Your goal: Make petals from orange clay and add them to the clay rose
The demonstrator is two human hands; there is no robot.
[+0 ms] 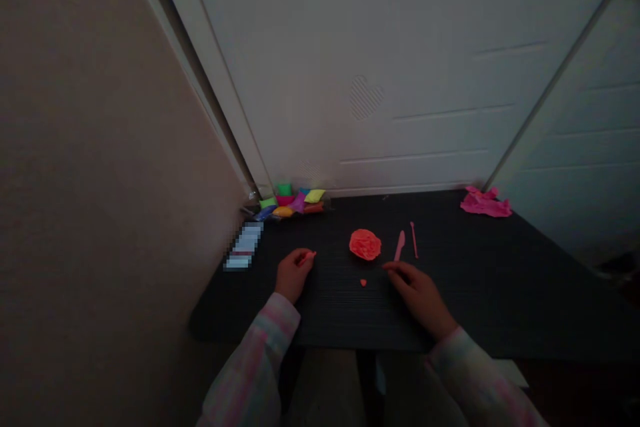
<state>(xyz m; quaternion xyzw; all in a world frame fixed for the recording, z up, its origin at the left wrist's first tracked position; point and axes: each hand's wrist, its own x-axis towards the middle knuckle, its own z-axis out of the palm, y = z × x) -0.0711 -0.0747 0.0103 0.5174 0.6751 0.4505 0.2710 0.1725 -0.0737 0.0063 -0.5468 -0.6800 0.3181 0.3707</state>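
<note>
Sleeves point(257, 353) nearest my camera, black table point(330, 320) beyond. Right hand point(419, 295): fingertips look pressed together, can't tell on what. Crumpled orange disc point(365, 245) between the hands, beyond the fingertips; pink knife point(401, 244) just past right fingers; pink bit point(307, 257) pinched by left hand point(291, 277); orange crumb point(363, 283) left of right fingers. I'd pinch lightly, avoid flattening.

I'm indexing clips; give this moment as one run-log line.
left hand: pinching small reddish piece | right hand: nearest pink knife-shaped tool, grip unclear | dark tabletop: ruffled coral disc, loose bit
</note>
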